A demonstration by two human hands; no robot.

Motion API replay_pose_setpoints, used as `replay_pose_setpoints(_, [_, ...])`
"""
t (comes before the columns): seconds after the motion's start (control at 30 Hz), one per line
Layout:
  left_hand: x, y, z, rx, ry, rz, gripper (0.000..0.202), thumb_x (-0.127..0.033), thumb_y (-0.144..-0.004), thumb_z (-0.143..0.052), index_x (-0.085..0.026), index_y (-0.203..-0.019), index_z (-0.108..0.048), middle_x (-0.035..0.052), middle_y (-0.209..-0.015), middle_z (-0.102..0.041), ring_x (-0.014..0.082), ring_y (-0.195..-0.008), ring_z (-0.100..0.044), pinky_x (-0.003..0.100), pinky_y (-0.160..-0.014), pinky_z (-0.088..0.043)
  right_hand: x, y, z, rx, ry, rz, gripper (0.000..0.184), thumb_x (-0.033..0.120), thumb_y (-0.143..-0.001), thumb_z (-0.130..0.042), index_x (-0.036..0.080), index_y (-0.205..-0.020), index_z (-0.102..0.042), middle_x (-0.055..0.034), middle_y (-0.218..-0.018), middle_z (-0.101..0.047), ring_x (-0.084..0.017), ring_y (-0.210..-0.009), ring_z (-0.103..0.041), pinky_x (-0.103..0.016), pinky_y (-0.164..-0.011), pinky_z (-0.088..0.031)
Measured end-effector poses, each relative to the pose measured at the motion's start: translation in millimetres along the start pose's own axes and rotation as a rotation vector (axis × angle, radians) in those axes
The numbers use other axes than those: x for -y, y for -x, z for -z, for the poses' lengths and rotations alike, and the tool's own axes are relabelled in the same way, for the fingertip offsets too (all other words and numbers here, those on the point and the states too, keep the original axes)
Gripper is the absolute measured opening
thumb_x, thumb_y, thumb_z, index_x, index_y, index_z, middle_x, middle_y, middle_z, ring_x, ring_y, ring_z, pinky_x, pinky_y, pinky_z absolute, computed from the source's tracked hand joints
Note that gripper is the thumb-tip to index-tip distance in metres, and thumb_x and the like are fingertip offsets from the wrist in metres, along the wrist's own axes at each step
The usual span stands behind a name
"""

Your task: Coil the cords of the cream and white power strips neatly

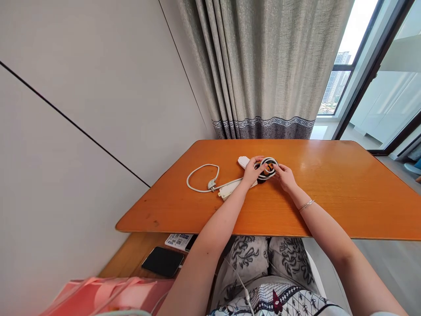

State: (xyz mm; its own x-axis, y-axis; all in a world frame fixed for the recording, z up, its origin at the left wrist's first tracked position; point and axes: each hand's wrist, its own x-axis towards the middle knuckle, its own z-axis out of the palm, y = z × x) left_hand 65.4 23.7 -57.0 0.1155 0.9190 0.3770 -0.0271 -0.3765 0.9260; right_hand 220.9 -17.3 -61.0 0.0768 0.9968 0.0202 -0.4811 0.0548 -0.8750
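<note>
A small coil of black and white cable (268,169) with an orange piece in its middle lies on the orange wooden table (345,193). My left hand (251,171) grips the coil's left side with curled fingers. My right hand (285,175) pinches its right side; a thin bracelet sits on that wrist. A white power strip (230,188) lies just left of my left hand, partly under it. Its white cord (200,175) loops to the left and ends in a plug.
A grey curtain (263,66) hangs behind the table, with a window and glass door at the right. Under the table's near left edge, a lower wooden surface holds a black phone (162,261) and a printed card (179,240). A pink bag (108,296) sits at the bottom left.
</note>
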Motion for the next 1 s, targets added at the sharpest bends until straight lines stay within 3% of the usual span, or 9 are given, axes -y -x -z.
replay_pose_setpoints(0.13, [-6.2, 4.5, -3.6, -0.074, -0.148, -0.083, 0.033, -0.043, -0.074, -0.082, -0.019, -0.089, -0.065, 0.0134, -0.121, -0.070, 0.0261, -0.119, -0.065, 0.041, -0.104, -0.050, -1.4, -0.8, 0.0, -0.048, 0.078, 0.080, 0.028, 0.042, -0.067, -0.088, 0.019, -0.076, -0.075, 0.0051, -0.066, -0.068, -0.008, -0.061, -0.056, -0.019, -0.056, -0.045])
replay_pose_setpoints(0.23, [-10.9, 7.1, -4.4, -0.107, -0.214, -0.143, 0.027, -0.039, -0.076, -0.081, -0.020, -0.085, -0.065, 0.0123, -0.113, -0.072, 0.0254, -0.113, -0.066, 0.040, -0.099, -0.052, 0.9, 3.1, -2.2, -0.020, 0.117, 0.091, 0.031, 0.047, -0.070, -0.085, 0.019, -0.082, -0.076, 0.0041, -0.072, -0.070, -0.010, -0.064, -0.057, -0.020, -0.056, -0.044])
replay_pose_setpoints(0.3, [-12.1, 7.6, -4.4, -0.132, -0.228, -0.139, 0.027, -0.039, -0.075, -0.082, -0.021, -0.085, -0.065, 0.0117, -0.112, -0.072, 0.0252, -0.112, -0.066, 0.041, -0.099, -0.052, 2.5, 6.5, -4.7, 0.008, 0.132, 0.094, 0.035, 0.046, -0.067, -0.087, 0.020, -0.088, -0.075, 0.0025, -0.081, -0.073, -0.012, -0.072, -0.062, -0.022, -0.063, -0.048])
replay_pose_setpoints(0.43, [-8.0, 6.3, -3.2, -0.143, -0.208, -0.081, 0.032, -0.040, -0.073, -0.084, -0.020, -0.088, -0.063, 0.0113, -0.115, -0.072, 0.0251, -0.114, -0.066, 0.041, -0.103, -0.050, 2.3, 11.6, -10.1, 0.045, 0.154, 0.108, 0.058, 0.028, -0.046, -0.097, 0.022, -0.098, -0.070, 0.0003, -0.099, -0.076, -0.016, -0.093, -0.067, -0.027, -0.086, -0.053])
replay_pose_setpoints(0.5, [-3.5, 5.4, -1.9, -0.126, -0.174, -0.071, 0.035, -0.042, -0.072, -0.084, -0.020, -0.089, -0.063, 0.0120, -0.117, -0.071, 0.0252, -0.115, -0.066, 0.040, -0.104, -0.049, 0.3, 12.8, -11.7, 0.039, 0.201, 0.121, 0.066, 0.024, -0.043, -0.098, 0.022, -0.101, -0.067, -0.0012, -0.103, -0.075, -0.018, -0.098, -0.068, -0.030, -0.092, -0.053])
replay_pose_setpoints(0.73, [7.2, 3.7, 4.3, -0.077, -0.078, -0.120, 0.036, -0.054, -0.086, -0.067, -0.019, -0.095, -0.066, 0.0122, -0.117, -0.070, 0.0249, -0.116, -0.064, 0.041, -0.107, -0.046, -10.6, 10.2, -10.9, 0.085, 0.333, 0.296, 0.062, 0.040, -0.059, -0.092, 0.022, -0.111, -0.063, -0.0074, -0.119, -0.072, -0.022, -0.111, -0.067, -0.039, -0.104, -0.051])
replay_pose_setpoints(1.0, [5.2, 2.3, 5.6, -0.058, -0.122, -0.125, 0.040, -0.048, -0.072, -0.084, -0.018, -0.095, -0.071, 0.0126, -0.115, -0.071, 0.0267, -0.116, -0.063, 0.042, -0.107, -0.046, -9.9, 9.7, -10.0, 0.131, 0.429, 0.291, 0.079, 0.058, -0.060, -0.087, 0.020, -0.123, -0.060, -0.0128, -0.129, -0.070, -0.029, -0.119, -0.066, -0.044, -0.107, -0.051])
